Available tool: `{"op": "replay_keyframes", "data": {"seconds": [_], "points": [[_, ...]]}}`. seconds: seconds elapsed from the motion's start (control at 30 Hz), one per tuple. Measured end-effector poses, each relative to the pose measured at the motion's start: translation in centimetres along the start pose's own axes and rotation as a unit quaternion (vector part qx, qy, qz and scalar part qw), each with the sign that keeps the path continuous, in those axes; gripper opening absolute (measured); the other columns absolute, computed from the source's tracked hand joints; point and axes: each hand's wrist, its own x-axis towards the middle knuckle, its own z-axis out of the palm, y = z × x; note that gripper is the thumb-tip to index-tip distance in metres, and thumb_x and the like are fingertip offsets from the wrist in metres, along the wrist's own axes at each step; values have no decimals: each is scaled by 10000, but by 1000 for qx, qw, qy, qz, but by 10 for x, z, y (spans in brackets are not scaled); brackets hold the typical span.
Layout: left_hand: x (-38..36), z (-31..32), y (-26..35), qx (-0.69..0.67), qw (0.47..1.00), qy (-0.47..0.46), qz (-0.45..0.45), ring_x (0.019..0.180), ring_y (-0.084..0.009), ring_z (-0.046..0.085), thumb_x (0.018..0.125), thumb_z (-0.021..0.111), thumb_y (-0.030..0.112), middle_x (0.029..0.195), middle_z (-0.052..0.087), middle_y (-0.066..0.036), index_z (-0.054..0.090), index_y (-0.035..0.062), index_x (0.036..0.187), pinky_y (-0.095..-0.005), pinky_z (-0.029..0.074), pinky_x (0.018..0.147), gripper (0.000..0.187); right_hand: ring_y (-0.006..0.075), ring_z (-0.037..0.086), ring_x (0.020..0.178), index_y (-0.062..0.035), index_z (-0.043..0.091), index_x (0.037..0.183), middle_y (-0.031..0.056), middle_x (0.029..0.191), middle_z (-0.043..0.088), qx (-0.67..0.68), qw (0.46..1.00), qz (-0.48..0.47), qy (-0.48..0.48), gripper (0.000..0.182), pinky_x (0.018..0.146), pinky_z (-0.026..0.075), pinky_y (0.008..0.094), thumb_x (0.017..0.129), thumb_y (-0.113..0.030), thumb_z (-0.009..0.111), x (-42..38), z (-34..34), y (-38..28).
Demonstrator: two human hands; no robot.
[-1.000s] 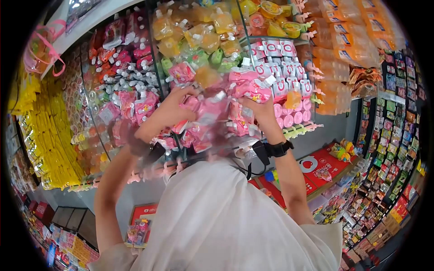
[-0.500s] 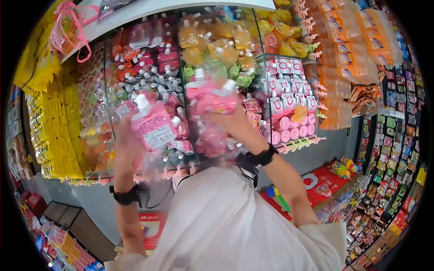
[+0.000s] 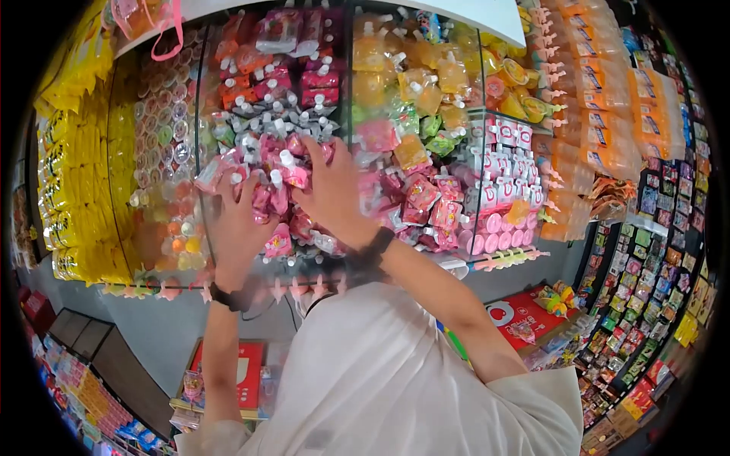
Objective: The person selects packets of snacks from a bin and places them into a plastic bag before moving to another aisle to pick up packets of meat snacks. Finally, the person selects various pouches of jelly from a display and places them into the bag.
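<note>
Both hands are down among pink spouted pouches (image 3: 293, 176) with white caps, in one compartment of a clear divided bin. On the left side of that heap rests my left hand (image 3: 240, 224), fingers spread and touching the pouches. My right hand (image 3: 332, 190) reaches over the heap from the right, its fingers apart and curved down onto the pouches, a few fingertips partly hidden. Pouches with white caps lie between the two hands. Behind them are grey pouches (image 3: 255, 121) and darker pink-red pouches (image 3: 319, 83).
A clear divider (image 3: 349, 91) separates this compartment from orange-yellow pouches (image 3: 372, 57) and more pink packs (image 3: 426, 199). White-and-pink bottles (image 3: 508, 163) stand right. Yellow packets (image 3: 76, 197) hang left, orange pouches (image 3: 601, 99) right. A white shelf edge (image 3: 471, 15) overhangs the back.
Both hands, which held pink pouches raised above the bin, have lowered into the pink pouch compartment. My right hand has moved left across the divider. The view has shifted.
</note>
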Motion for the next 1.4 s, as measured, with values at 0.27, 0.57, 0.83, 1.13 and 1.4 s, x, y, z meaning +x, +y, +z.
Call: {"op": "replay_keyframes", "data": {"seconds": [0.27, 0.57, 0.83, 1.13, 1.4], "points": [[22, -6, -18, -39, 996, -60, 46, 1324, -398, 464, 683, 842, 345, 1558, 271, -142, 289, 201, 1538, -473, 563, 869, 1028, 511, 318, 1329, -119, 348, 1493, 360, 1424, 307, 82, 994, 68, 19, 935, 1112, 291, 548, 689, -282, 798, 34, 8, 7], [8, -19, 1, 71, 995, -1, 77, 1313, -423, 460, 714, 844, 437, 1554, 317, -185, 297, 164, 1545, -481, 505, 973, 1032, 400, 484, 1261, -113, 510, 1367, 250, 1384, 447, 281, 959, 15, 26, 705, 1059, 415, 420, 728, -224, 787, -28, -69, 66], [-6, -38, 129, -92, 983, -1, 160, 1264, -391, 512, 756, 816, 167, 1321, 566, -197, 526, 90, 1369, -426, 447, 1038, 682, 424, 518, 1209, -126, 517, 1355, 254, 1309, 504, 85, 992, 87, 15, 794, 1018, 455, 442, 660, -304, 859, -115, -152, 192], [30, 137, 236, 3, 922, -283, 263, 1221, -451, 512, 685, 853, 192, 1441, 410, -194, 273, 181, 1535, -472, 513, 963, 1029, 547, 285, 1394, -69, 272, 1522, 390, 1474, 298, -211, 958, -9, -194, 1163, 1128, 297, 597, 559, -337, 868, -100, -119, 240], [41, 204, 223, 80, 925, -209, 307, 1193, -378, 555, 620, 891, 220, 1380, 454, -176, 264, 42, 1512, -425, 553, 909, 1105, 540, 296, 1390, -51, 315, 1488, 391, 1483, 286, -222, 949, 17, -222, 1250, 1154, 255, 579, 458, -420, 920, -82, -101, 259]]}}
